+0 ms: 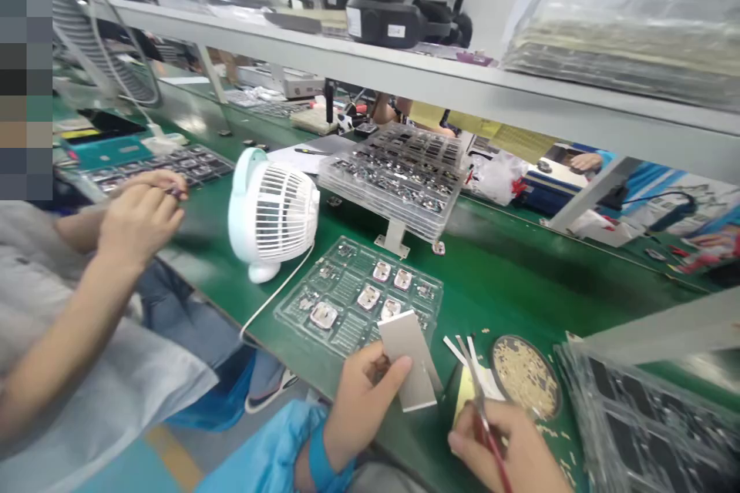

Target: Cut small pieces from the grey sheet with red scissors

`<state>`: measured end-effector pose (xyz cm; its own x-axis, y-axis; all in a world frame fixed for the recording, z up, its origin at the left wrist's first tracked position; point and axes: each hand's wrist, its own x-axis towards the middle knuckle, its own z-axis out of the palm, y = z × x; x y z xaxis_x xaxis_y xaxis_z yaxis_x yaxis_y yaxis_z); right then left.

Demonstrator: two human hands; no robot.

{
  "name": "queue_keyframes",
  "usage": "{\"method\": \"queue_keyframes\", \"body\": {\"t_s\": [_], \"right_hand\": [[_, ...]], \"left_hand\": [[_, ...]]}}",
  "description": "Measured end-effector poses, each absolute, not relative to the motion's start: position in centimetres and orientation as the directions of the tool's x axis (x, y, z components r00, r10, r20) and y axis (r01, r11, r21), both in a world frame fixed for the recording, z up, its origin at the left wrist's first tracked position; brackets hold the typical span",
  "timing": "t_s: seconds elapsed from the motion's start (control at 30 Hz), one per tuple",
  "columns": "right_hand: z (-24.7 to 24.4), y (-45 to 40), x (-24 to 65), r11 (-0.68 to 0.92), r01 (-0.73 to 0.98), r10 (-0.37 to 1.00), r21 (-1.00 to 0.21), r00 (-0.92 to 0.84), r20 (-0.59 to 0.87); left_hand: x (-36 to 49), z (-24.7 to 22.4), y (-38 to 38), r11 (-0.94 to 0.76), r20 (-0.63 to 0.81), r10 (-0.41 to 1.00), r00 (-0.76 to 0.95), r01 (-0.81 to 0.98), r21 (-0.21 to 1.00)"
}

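My left hand point(370, 393), with a blue band at the wrist, pinches a flat grey rectangular plate point(408, 360) between thumb and fingers. To its right, my right hand point(500, 439) is closed around red-handled tweezers point(484, 420), whose tips point up and away. White strips point(456, 351) and a yellow piece point(464, 393) lie beside the tips. A round dish point(525, 376) of small beige pieces sits just beyond my right hand. Behind the plate is a clear compartment tray point(347, 285) holding several small metallic parts.
A white fan point(277, 208) stands left of the tray, its cable crossing the table edge. Stacked clear trays point(398, 177) rise behind; more trays point(653, 416) sit at right. A shelf point(405, 65) spans above. At left, another person's hands point(142, 212) hold something small.
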<state>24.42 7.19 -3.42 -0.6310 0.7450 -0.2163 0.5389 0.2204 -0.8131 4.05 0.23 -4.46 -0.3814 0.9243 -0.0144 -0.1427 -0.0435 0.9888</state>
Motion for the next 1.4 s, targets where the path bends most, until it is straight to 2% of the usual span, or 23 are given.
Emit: {"method": "queue_keyframes", "body": {"t_s": [0.1,0.2,0.4,0.6,0.7,0.8,0.87,1.07,1.4], "right_hand": [[-2.3,7.1,22.8,0.232,0.453,0.835,-0.861,-0.546,-0.062],[-1.9,6.6,21.2,0.200,0.372,0.893,-0.907,-0.451,0.012],[-2.8,7.0,20.9,0.194,0.382,0.856,-0.904,-0.516,-0.034],[-3.1,7.8,21.5,0.230,0.404,0.884,-0.885,-0.467,0.017],[-3.0,8.0,21.4,0.187,0.412,0.889,-0.892,-0.458,-0.025],[-3.0,8.2,21.4,0.130,0.412,0.891,-0.902,-0.447,-0.075],[-3.1,8.4,21.5,0.122,0.411,0.903,-0.904,-0.424,-0.071],[-3.3,8.5,21.6,0.151,0.405,0.924,-0.902,-0.381,-0.017],[-3.5,7.6,21.7,0.292,0.457,0.922,-0.840,-0.367,0.121]], "left_hand": [[3.8,-4.5,-0.7,-0.056,-0.010,0.916,-0.401,-0.153,0.987],[4.0,-4.8,-1.4,-0.021,-0.023,0.935,-0.354,-0.119,0.993],[4.5,-5.5,-1.2,0.042,-0.067,0.961,-0.268,-0.098,0.994],[4.8,-5.5,0.2,0.134,-0.154,0.981,-0.118,-0.161,0.978],[5.0,-5.0,0.6,0.130,-0.135,0.977,-0.163,-0.043,0.991],[5.2,-4.4,1.0,0.056,-0.010,0.964,-0.267,0.167,0.984],[5.3,-4.0,1.3,0.026,0.036,0.960,-0.277,0.216,0.976],[5.3,-4.1,2.2,0.119,-0.122,0.977,-0.174,-0.026,0.993],[5.5,-5.1,2.5,0.101,-0.137,0.966,-0.219,-0.167,0.981]]}}
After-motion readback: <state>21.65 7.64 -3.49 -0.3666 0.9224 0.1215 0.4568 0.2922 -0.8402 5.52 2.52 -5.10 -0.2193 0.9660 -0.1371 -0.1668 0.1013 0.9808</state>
